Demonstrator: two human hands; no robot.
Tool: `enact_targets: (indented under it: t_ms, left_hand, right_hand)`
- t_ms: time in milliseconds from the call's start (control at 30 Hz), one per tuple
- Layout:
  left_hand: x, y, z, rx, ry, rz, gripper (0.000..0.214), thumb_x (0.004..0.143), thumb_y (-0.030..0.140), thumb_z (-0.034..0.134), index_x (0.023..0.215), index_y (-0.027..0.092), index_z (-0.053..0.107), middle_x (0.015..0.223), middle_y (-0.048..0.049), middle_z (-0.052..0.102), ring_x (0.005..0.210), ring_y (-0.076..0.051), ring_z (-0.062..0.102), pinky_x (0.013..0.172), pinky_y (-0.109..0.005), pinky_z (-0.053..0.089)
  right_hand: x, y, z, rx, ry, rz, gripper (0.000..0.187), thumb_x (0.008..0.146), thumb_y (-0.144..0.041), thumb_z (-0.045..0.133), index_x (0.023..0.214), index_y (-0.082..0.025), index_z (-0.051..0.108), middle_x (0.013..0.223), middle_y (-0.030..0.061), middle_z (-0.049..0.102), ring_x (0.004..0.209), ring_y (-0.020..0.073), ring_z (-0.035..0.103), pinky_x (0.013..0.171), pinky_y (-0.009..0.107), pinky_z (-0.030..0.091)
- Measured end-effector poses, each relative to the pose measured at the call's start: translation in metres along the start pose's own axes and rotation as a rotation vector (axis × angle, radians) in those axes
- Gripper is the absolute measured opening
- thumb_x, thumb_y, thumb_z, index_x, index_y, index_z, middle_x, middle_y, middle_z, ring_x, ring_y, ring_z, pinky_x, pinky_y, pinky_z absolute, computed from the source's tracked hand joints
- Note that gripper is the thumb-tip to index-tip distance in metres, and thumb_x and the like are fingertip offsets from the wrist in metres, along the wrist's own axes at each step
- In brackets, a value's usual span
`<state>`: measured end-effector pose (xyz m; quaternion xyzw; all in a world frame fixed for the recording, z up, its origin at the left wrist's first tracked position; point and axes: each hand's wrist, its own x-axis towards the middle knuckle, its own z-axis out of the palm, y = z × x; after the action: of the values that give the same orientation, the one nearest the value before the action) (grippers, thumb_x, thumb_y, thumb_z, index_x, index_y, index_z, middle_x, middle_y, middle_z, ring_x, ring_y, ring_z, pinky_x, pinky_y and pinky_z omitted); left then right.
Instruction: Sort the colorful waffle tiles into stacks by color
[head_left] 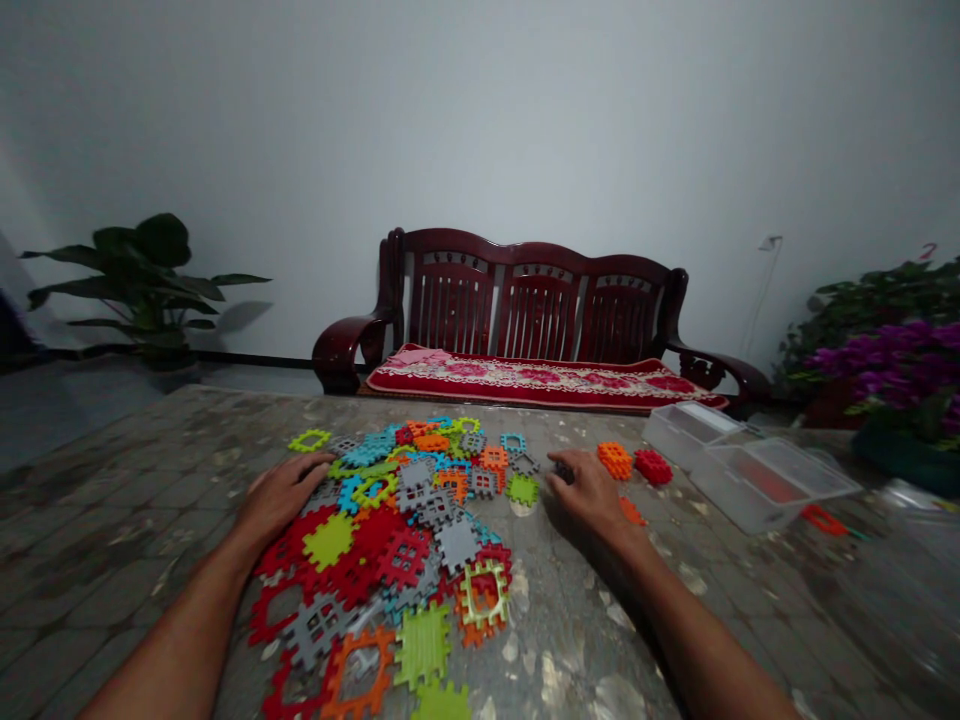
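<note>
My left hand [286, 492] rests at the left edge of a heap of interlocking plastic building tiles, thumb apart from the fingers, which touch pieces there. The heap mixes toothed squares and frames: a lime tile [328, 541], a grey tile [457, 543], a red lattice tile [405, 557] and an orange frame [358, 672]. Right of the heap, my right hand [589, 492] is low over the table, thumb and index finger apart, with a dark patch between them that I cannot make out. Nearest its fingertips are a grey frame [524, 463] and a small lime tile [522, 490].
Beyond my right hand lie an orange assembled block [614, 461] and a red one [653, 467]. An open clear plastic box [780, 480] stands farther right, near purple flowers [892, 355]. A wooden bench [536, 290] is behind the patterned table [570, 670].
</note>
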<state>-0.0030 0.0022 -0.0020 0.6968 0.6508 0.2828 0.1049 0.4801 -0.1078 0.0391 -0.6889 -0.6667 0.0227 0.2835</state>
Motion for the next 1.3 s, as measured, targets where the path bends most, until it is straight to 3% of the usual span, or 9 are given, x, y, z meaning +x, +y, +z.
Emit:
enact_targets:
  t_ms: [100,200,367,567,733,867,1033,1200,1300]
  left_hand:
    - [-0.001,0.002,-0.001,0.008,-0.032,0.001,0.06,0.09,0.053,0.039,0.119,0.021,0.081,0.138,-0.0105,0.077,0.131,-0.034,0.067,0.118,-0.049,0.046]
    - [-0.001,0.003,-0.003,0.014,-0.044,-0.007,0.061,0.091,0.053,0.038,0.121,0.021,0.08,0.139,-0.0106,0.076,0.132,-0.034,0.067,0.119,-0.049,0.045]
    - [0.0,0.002,-0.002,0.015,-0.027,-0.001,0.057,0.09,0.051,0.041,0.119,0.022,0.081,0.138,-0.0097,0.077,0.131,-0.033,0.068,0.118,-0.048,0.047]
    - [0.0,0.0,0.001,0.007,-0.015,-0.004,0.058,0.09,0.053,0.041,0.118,0.022,0.082,0.137,-0.0109,0.077,0.13,-0.035,0.068,0.117,-0.049,0.047]
    - [0.002,-0.005,0.003,0.003,0.003,0.008,0.055,0.091,0.053,0.042,0.117,0.024,0.082,0.136,-0.0085,0.078,0.13,-0.033,0.068,0.117,-0.049,0.047]
    - [0.004,-0.009,0.004,0.013,-0.023,0.009,0.059,0.091,0.054,0.041,0.12,0.023,0.081,0.138,-0.0094,0.076,0.131,-0.034,0.067,0.119,-0.049,0.045]
    - [0.003,-0.006,0.002,0.011,-0.051,0.002,0.064,0.092,0.056,0.037,0.125,0.02,0.079,0.142,-0.0117,0.074,0.134,-0.035,0.065,0.12,-0.052,0.043]
    - [0.001,-0.004,0.002,0.007,-0.038,-0.004,0.063,0.091,0.056,0.037,0.122,0.021,0.08,0.141,-0.0114,0.075,0.135,-0.036,0.065,0.12,-0.052,0.044]
    - [0.001,-0.005,0.003,0.003,-0.032,0.001,0.062,0.091,0.055,0.039,0.121,0.021,0.08,0.14,-0.0113,0.075,0.134,-0.036,0.065,0.12,-0.051,0.044]
  right_hand:
    - [-0.013,-0.029,0.013,0.24,-0.147,-0.1,0.032,0.087,-0.027,0.067,0.116,-0.023,0.081,0.116,0.0079,0.08,0.113,0.027,0.07,0.103,0.041,0.052]
    - [-0.03,-0.058,0.024,0.387,-0.254,-0.191,0.037,0.086,-0.028,0.071,0.122,-0.022,0.079,0.119,0.008,0.079,0.112,0.0258,0.071,0.101,0.04,0.052]
    - [-0.045,-0.091,0.026,0.284,-0.305,-0.169,0.041,0.085,-0.036,0.078,0.124,-0.024,0.079,0.12,0.0088,0.077,0.115,0.0278,0.067,0.1,0.039,0.05]
    - [-0.048,-0.104,0.029,0.251,-0.308,-0.113,0.036,0.079,-0.032,0.083,0.114,-0.026,0.081,0.115,0.0045,0.077,0.111,0.025,0.066,0.097,0.034,0.048]
    - [-0.049,-0.097,0.041,0.366,-0.27,-0.058,0.03,0.072,-0.026,0.083,0.102,-0.025,0.078,0.108,0.0032,0.077,0.105,0.0236,0.066,0.092,0.033,0.05]
    - [-0.043,-0.088,0.053,0.737,-0.26,0.078,0.017,0.076,-0.035,0.076,0.085,-0.022,0.07,0.083,0.0011,0.073,0.08,0.0191,0.067,0.075,0.03,0.051]
    - [-0.022,-0.068,0.047,1.077,-0.112,0.224,0.039,0.068,-0.057,0.078,0.082,-0.023,0.064,0.066,-0.0021,0.066,0.062,0.0163,0.06,0.063,0.029,0.049]
    - [-0.002,-0.029,0.033,0.81,0.013,0.287,0.036,0.073,-0.052,0.073,0.087,-0.02,0.071,0.069,0.0011,0.07,0.067,0.021,0.066,0.068,0.033,0.054]
    - [-0.001,-0.011,0.032,0.539,0.035,0.263,0.03,0.079,-0.038,0.065,0.1,-0.019,0.076,0.094,0.0083,0.08,0.091,0.027,0.074,0.088,0.04,0.058]
